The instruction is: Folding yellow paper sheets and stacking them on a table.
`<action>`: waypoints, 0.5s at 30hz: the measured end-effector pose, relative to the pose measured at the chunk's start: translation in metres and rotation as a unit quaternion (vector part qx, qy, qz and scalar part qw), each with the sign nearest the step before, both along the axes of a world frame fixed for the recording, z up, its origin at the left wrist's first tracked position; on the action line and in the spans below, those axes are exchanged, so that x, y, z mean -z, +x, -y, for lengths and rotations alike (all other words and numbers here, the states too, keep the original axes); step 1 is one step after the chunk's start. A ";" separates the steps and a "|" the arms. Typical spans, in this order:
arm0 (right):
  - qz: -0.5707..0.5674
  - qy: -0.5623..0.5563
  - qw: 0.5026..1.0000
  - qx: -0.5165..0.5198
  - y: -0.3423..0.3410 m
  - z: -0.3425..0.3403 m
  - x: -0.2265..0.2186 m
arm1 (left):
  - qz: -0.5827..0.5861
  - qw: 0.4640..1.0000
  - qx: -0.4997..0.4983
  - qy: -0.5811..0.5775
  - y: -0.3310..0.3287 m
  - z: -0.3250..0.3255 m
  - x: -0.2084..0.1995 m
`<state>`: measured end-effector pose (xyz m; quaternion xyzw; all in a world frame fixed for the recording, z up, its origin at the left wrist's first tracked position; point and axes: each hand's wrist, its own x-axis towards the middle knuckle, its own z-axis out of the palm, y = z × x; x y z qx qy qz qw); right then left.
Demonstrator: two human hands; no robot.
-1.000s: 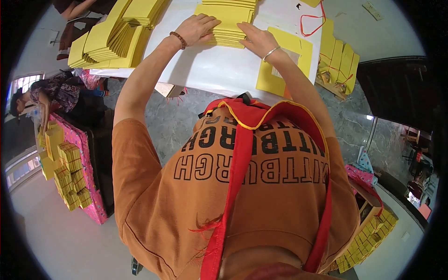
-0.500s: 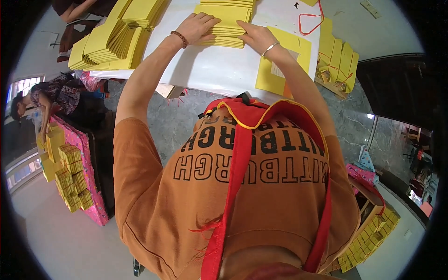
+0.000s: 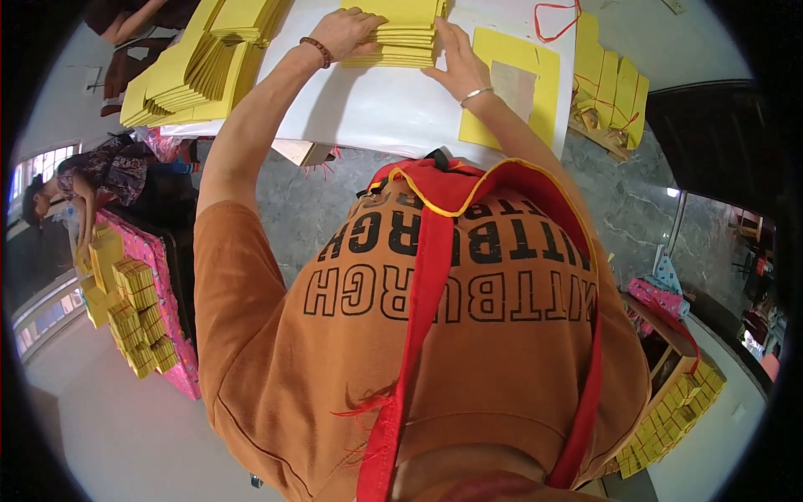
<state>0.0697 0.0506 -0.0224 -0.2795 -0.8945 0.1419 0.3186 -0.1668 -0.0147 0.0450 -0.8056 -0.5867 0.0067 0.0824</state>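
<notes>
A stack of yellow folded paper sleeves [image 3: 400, 48] lies on the white table top in front of me, its folded edges layered toward me. My left hand [image 3: 346, 33] is closed on the stack's left edge, with the fingers bent over it. At the right edge is my right hand [image 3: 460, 67], its fingers stretched out and the thumb apart from them. Its fingertips are beside the stack, and the thumb points at the near right corner. Under my right forearm lies a flat yellow sheet [image 3: 483, 117] with a pale rectangle [image 3: 512, 90] on it.
More yellow sleeves [image 3: 196, 75] are heaped at the table's left. A red cord loop [image 3: 554, 25] lies at the right, near tied yellow bundles [image 3: 611, 92] beyond the edge. On the left, a person [image 3: 92, 188] leans over a pink-covered table [image 3: 159, 268] with yellow bundles.
My right hand has opened wider, and its thumb has come off the stack's front edge. My left hand stays at the left edge. The whole view has shifted slightly.
</notes>
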 end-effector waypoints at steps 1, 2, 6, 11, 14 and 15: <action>-0.001 -0.002 1.000 0.001 -0.003 0.001 0.000 | 0.008 1.000 0.012 0.019 -0.002 0.001 0.001; 0.008 0.017 1.000 0.005 -0.007 0.001 -0.001 | 0.015 0.999 0.024 0.039 -0.004 0.001 0.002; 0.086 -0.005 0.996 0.005 -0.018 0.000 -0.009 | 0.018 1.000 0.015 0.019 -0.003 0.000 0.002; 0.078 0.027 0.997 -0.009 -0.020 -0.004 -0.010 | 0.015 1.000 0.014 0.013 -0.002 0.000 0.001; 0.071 0.036 0.997 -0.020 -0.022 -0.003 -0.012 | 0.029 0.999 0.006 0.016 -0.012 0.002 0.006; 0.073 0.035 0.997 -0.018 -0.021 -0.004 -0.012 | 0.030 0.999 0.008 0.016 -0.009 0.000 0.005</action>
